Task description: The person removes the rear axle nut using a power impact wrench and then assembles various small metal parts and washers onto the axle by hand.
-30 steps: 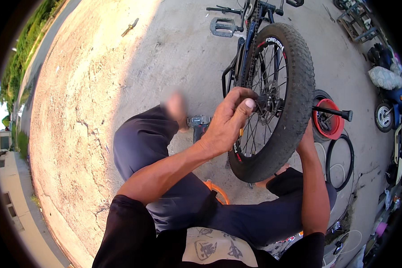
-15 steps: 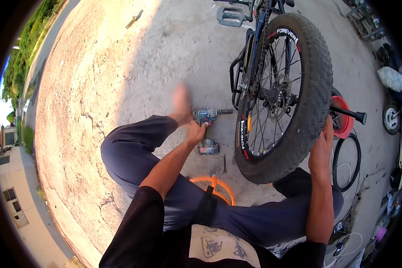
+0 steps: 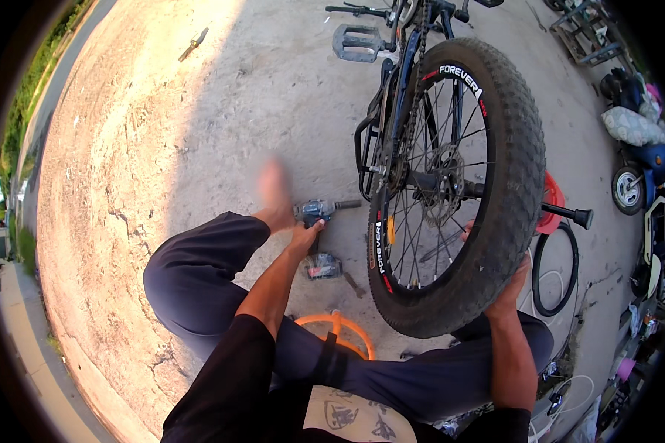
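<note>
Fat-tyred bicycle wheel w/ black rubber tyre, black rim & thin wire spokes point(image 3: 448, 171) is R of centre, just ahead of the person, rim tilted toward R. Nearest: orange ring w/ short stem point(image 3: 365, 336), partly hidden by dark blue trouser leg point(image 3: 414, 368). R hand point(image 3: 511, 289) grips tyre's near R side; fingers partly hidden behind it. L hand point(image 3: 305, 235) is closed round handle of blue-grey & black pistol-shaped power tool point(image 3: 318, 210), L of wheel, nose pointing R; can't tell if it's resting on ground. Small dark flat bar point(image 3: 354, 285), blurred, lies just R of tool's base. Black rubber hoop point(image 3: 537, 284) lies on R, near side; red round rim-like thing point(image 3: 553, 193) beyond it, partly behind tyre. Black bar w/ flared end point(image 3: 567, 212) sticks out R past tyre. Farther: dark blue bike frame point(image 3: 408, 92), flat grey plastic pedal point(image 3: 358, 44) to its L. Far R, blue scooter w/ silver wheel point(image 3: 629, 190).
</note>
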Demonstrator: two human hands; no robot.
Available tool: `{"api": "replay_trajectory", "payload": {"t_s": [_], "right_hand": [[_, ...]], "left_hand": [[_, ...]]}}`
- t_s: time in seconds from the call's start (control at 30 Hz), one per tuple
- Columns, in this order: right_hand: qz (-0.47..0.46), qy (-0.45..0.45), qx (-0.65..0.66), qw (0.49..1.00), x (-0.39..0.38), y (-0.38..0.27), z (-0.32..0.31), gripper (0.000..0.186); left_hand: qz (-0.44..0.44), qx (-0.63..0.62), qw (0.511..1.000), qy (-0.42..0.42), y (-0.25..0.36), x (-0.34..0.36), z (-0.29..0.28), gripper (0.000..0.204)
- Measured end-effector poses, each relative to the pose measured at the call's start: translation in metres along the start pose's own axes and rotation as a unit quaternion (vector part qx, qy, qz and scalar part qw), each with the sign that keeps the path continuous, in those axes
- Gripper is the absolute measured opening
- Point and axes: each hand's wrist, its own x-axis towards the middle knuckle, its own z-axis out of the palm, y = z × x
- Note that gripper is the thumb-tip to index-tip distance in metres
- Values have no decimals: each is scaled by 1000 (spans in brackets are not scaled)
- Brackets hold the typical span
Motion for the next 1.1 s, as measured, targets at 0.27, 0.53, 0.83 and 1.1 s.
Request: {"api": "replay_trajectory", "payload": {"t_s": [0.27,0.53,0.83,1.1], "right_hand": [[-63,-14,107,992,9,-14,20,103],[-106,-45,63,991,17,-36,31,100],[-163,-68,93,980,13,-39,33,92],[-152,-64,99,981,13,-38,32,91]], "left_hand": [[-49,37,998,8,10,-16,22,43],[55,64,996,42,56,-48,10,37],[148,-165,975,-11,158,-92,-60,36],[197,-105,972,-74,183,-110,-82,31]]}}
